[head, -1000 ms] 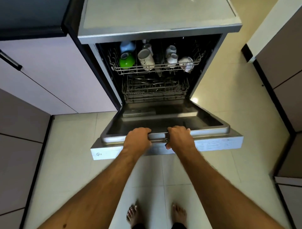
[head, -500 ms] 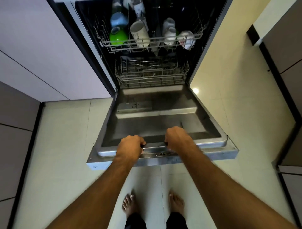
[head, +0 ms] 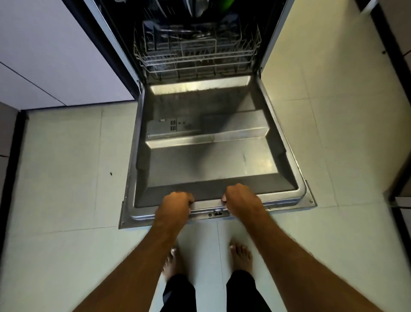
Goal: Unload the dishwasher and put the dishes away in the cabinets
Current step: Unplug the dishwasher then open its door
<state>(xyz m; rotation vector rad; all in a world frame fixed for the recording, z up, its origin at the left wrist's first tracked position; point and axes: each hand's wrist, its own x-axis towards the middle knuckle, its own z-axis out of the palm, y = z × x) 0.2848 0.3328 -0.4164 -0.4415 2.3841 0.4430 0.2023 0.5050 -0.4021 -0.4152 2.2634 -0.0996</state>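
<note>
Two hands hold one dishwasher door (head: 211, 160), which lies folded down nearly flat over the tiled floor (head: 62, 178). The left hand (head: 175, 206) is clenched over the door's near edge, knuckles up and fingers curled over the rim, so this grip is grasping the door. The right hand (head: 241, 200) grasps the same edge just to the right, its fingers hooked over the rim in the same way. The two hands sit side by side near the middle of that edge, apart from each other, with one small latch (head: 218, 213) showing on the rim between them.

Beyond the hands the door's steel inner face stretches away, with one detergent compartment (head: 163, 128) on its left half. Past the hinge, one lower rack (head: 195, 55) of white wire sits inside the dark tub, well away from both hands and on the far side of the whole door. What lies in the rack is dim; thin metal pieces seem to rest toward its back, but their number cannot be told. At the very top edge a bit of green (head: 226, 2) and some blurred shapes show above the rack, too cut off to name or count.

Two bare feet (head: 241, 256) stand on the floor just short of the door, below the forearms. Pale cabinet fronts (head: 44, 55) flank the dishwasher on the left, and darker panels run along the right edge
</note>
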